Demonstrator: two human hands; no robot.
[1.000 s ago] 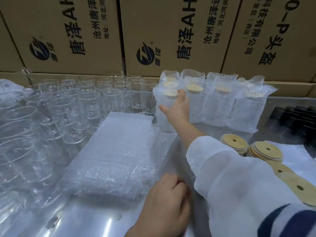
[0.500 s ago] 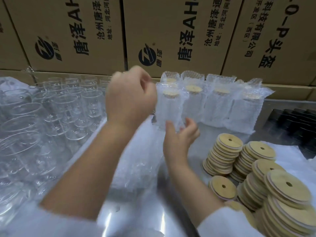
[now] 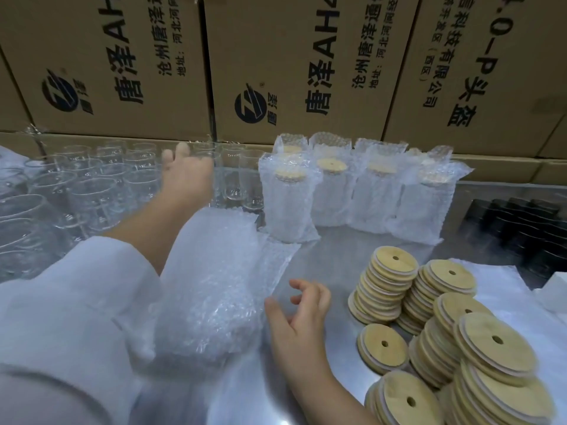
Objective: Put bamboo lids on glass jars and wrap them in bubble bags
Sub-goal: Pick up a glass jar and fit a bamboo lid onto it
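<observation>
The bare jars stood at the left of the bench. The left hand reached over them, fingers stretched and empty. The bubble bags lay in the middle. The right hand hovered loose and empty beside the lids. It seemed that a new jar was being fetched; the next move would be a firm grip on it, then a lid.

Loose white sleeve on the left forearm
</observation>
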